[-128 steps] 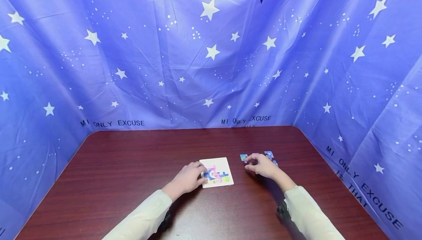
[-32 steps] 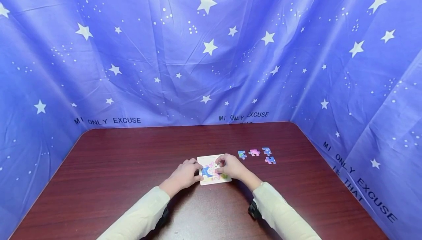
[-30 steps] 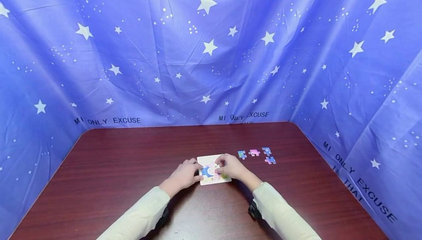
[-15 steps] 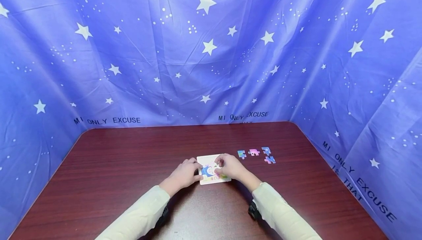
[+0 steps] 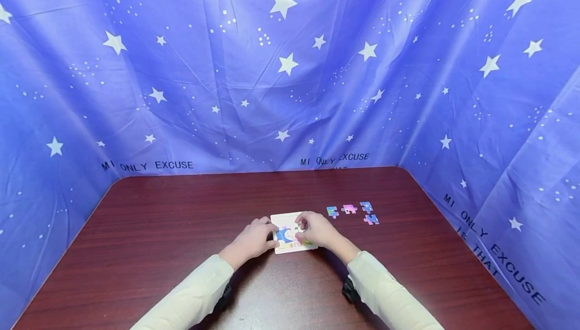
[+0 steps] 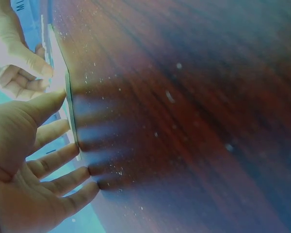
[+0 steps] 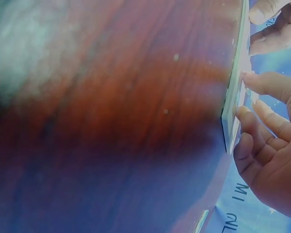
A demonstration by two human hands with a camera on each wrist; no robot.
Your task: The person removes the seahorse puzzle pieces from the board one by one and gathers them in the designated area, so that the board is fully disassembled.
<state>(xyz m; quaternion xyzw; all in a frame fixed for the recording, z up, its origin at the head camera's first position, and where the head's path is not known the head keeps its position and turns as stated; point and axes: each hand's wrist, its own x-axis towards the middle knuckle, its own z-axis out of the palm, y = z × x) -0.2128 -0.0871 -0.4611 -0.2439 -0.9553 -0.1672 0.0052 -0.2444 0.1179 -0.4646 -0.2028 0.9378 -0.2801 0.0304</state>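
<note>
Starry blue cloth (image 5: 254,78) hangs behind the red table (image 5: 181,209). The puzzle board (image 5: 284,219) lies flat between the left hand (image 5: 250,240), fingers spread along its edge, and the right hand (image 5: 319,229), curled over it — holding something or not, I can't tell. Beyond lie four loose pieces (image 5: 349,209).

table (image 5: 172,209): dark red, glossy | cloth (image 5: 258,85): blue, star-printed, behind table

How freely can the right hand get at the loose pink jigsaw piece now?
Probably yes: the right hand is close, nothing covers the pink piece, and the blue-green jigsaw piece beside it lies flat.
</note>
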